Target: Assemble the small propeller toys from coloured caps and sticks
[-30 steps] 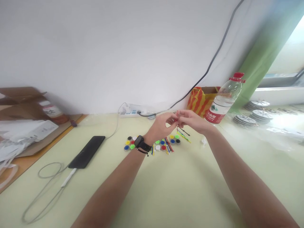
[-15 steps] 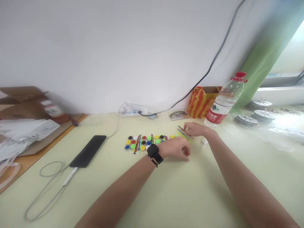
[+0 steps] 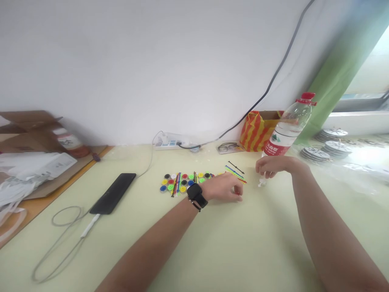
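Observation:
Rows of small round coloured discs [image 3: 183,189] lie on the pale green table, with thin coloured sticks [image 3: 176,184] laid across them. My left hand [image 3: 223,187], with a black watch at the wrist, is over the right end of the rows. Its fingers are curled round a small red piece [image 3: 236,192]. More thin sticks [image 3: 235,169], black, blue, green, yellow and red, lie beyond it. My right hand [image 3: 272,165] is in front of the bottle, fingers bent down over a small whitish piece [image 3: 261,183] on the table; whether it grips anything is unclear.
A water bottle [image 3: 287,129] and a red-yellow bag [image 3: 257,130] stand at the back right. Glasses [image 3: 228,146] lie beside the bag. Stacks of discs [image 3: 316,154] are farther right. A black phone [image 3: 113,193] with its cable is on the left, near a cardboard box [image 3: 27,125].
My right hand has moved right, from the loose sticks to the small whitish piece, and the sticks are now uncovered. My left hand has hardly moved.

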A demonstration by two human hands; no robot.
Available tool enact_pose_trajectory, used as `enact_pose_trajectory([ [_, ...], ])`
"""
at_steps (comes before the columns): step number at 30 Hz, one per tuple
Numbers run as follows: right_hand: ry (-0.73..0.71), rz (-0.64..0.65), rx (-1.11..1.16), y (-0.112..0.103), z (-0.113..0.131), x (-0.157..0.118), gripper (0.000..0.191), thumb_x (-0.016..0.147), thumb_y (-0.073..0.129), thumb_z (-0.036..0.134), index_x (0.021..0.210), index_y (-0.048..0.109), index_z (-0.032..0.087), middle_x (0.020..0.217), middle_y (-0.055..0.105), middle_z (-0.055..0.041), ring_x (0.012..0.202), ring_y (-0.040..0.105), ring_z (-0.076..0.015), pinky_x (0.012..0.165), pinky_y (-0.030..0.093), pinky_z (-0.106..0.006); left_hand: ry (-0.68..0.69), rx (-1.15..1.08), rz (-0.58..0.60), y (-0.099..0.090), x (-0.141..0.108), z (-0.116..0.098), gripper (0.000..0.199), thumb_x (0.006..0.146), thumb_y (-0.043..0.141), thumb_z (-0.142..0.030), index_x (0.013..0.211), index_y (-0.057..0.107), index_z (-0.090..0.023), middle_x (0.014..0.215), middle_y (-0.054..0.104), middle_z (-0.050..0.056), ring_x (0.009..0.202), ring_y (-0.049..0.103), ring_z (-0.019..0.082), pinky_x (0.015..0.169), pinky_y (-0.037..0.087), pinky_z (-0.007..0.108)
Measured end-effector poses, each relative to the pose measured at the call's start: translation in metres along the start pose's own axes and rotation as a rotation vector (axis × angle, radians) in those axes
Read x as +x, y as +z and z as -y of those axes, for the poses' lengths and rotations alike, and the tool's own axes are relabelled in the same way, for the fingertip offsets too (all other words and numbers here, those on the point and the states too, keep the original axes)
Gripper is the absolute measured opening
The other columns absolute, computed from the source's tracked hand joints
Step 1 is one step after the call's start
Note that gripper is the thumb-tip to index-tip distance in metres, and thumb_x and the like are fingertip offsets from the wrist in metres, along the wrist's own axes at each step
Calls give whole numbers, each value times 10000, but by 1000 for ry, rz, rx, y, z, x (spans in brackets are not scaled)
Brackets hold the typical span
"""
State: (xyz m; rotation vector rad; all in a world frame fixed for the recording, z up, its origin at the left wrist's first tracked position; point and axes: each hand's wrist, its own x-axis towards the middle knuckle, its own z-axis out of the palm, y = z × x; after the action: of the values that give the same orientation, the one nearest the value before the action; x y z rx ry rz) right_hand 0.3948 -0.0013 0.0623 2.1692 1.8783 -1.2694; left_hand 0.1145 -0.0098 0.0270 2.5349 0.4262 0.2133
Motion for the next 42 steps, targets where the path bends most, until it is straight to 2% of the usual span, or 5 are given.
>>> enact_pose_trajectory([
  [7, -75, 105, -107, 2, 8, -5, 240, 546, 859, 218, 739, 717, 226, 868, 717, -50, 776, 697, -224, 674, 577, -329, -15, 74, -13, -12, -6, 7, 87, 729, 806, -214, 718, 720, -203, 909, 717, 42, 986, 628, 237, 798, 454, 313],
  [15, -235, 19, -101, 1, -2, -3, 289, 541, 891, 336, 770, 734, 257, 909, 730, -67, 829, 686, -289, 599, 504, -336, -116, 127, -112, -18, -12, 12, 432, 762, 792, -371, 1166, 703, -244, 1144, 655, 69, 1148, 554, 292, 886, 466, 354],
  [25, -391, -121, 100, 4, 27, -20, 453, 821, 712, 662, 912, 638, 225, 879, 678, -63, 729, 588, -184, 666, 471, -323, -172, 80, -239, -40, -20, 16, 466, 828, 768, -431, 1245, 683, -241, 1209, 672, 84, 1111, 596, 269, 904, 496, 361],
  [33, -701, 31, 579, 33, 83, -16, 400, 862, 745, 537, 1012, 524, 239, 789, 657, 4, 633, 553, -133, 626, 436, -293, 14, -185, -653, -46, -8, -1, 252, 988, 587, -320, 1204, 646, -204, 1100, 735, 67, 937, 693, 170, 858, 563, 307],
  [42, -707, 75, 681, 41, 90, -12, 209, 874, 704, 367, 954, 577, 222, 819, 675, -32, 713, 615, -163, 717, 520, -330, 57, -158, -682, -49, -11, 6, 221, 949, 601, -244, 1136, 700, -182, 1128, 730, 86, 947, 700, 164, 898, 591, 306],
])
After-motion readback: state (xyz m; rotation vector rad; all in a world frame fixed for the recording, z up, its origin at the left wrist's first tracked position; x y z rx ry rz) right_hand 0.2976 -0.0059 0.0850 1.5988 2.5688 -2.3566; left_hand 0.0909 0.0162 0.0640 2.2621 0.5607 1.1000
